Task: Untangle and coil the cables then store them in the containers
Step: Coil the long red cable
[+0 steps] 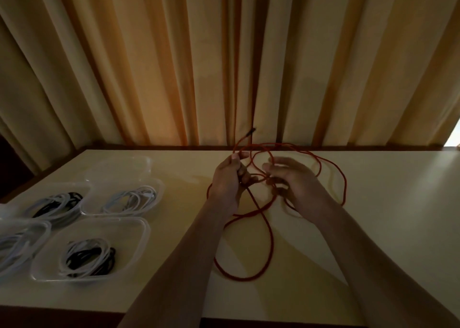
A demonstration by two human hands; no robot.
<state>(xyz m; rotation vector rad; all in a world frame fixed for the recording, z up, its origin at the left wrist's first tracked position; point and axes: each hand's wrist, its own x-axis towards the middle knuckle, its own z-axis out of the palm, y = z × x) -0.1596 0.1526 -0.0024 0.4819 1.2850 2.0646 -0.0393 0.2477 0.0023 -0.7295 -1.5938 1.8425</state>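
A long, thin red fabric-covered cable (270,230) sprawls in loose tangled loops across the middle of a pale tabletop (373,228). The left hand (227,178) pinches a strand near one plug end, which sticks up toward orange curtains (149,66). The right hand (291,178) is blurred, fingers curled among the loops; whether it grips a strand cannot be told. The cable looks light, limp and snag-prone, best held near the plug. At left, clear plastic tubs (139,233) hold coiled white and black cables (88,256); the far tub appears empty.
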